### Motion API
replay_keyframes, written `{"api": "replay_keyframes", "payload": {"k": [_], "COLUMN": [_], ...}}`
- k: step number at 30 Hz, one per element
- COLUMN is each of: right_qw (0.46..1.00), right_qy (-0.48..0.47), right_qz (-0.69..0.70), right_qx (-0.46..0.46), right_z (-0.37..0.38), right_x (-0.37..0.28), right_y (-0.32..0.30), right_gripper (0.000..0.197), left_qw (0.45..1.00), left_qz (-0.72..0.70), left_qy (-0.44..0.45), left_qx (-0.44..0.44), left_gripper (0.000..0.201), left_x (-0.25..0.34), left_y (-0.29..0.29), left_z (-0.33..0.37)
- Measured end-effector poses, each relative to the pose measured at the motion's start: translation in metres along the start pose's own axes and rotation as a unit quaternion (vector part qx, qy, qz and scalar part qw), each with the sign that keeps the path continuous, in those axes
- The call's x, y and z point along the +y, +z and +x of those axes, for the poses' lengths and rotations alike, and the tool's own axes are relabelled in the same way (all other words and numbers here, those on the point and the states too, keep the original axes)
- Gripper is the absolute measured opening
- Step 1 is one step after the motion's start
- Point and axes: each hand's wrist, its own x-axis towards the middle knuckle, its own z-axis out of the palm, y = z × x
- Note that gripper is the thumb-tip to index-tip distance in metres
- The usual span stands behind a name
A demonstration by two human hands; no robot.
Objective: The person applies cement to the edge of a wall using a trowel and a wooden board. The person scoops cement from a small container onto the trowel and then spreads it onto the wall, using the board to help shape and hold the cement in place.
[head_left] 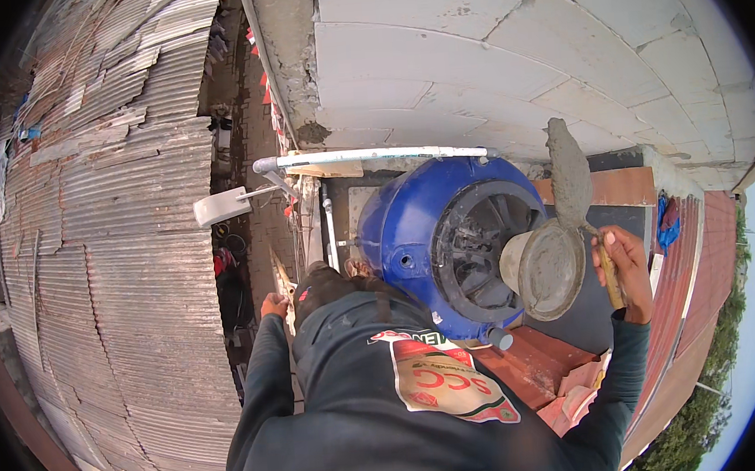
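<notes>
Blockwork (444,56) ahead: trowel (569,174) lengthwise toward it, right fingers (622,249) round handle (611,282), left fingers (274,305) unclear.

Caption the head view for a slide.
The person's right hand holds a mortar-coated trowel near a round bucket and a blue tank.

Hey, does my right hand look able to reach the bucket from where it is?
Probably yes: the right hand is close beside the bucket, and its open top looks unblocked. The hand is wrapped around the trowel handle, though, so it likely isn't free to grip the rim.
</notes>
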Motion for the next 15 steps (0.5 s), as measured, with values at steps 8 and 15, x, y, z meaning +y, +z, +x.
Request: {"api": "replay_keyframes", "payload": {"k": [8,15], "right_qw": [0.965,0.903], "right_qy": [-0.088,-0.109], "right_qz": [-0.062,-0.149], "right_qx": [-0.239,-0.388], "right_z": [0.12,0.168], "right_x": [-0.03,-0.016], "right_y": [0.149,0.275], "right_gripper": [0.031,0.031], "left_qw": [0.986,0.941], "left_qz": [-0.105,-0.252], "left_qy": [-0.104,-0.177], "left_qx": [0.078,0.138], "left_gripper": [0.016,0.01], "left_x": [-0.067,-0.122], "left_y": [0.003,0.042], "left_z": [-0.097,-0.155]}}
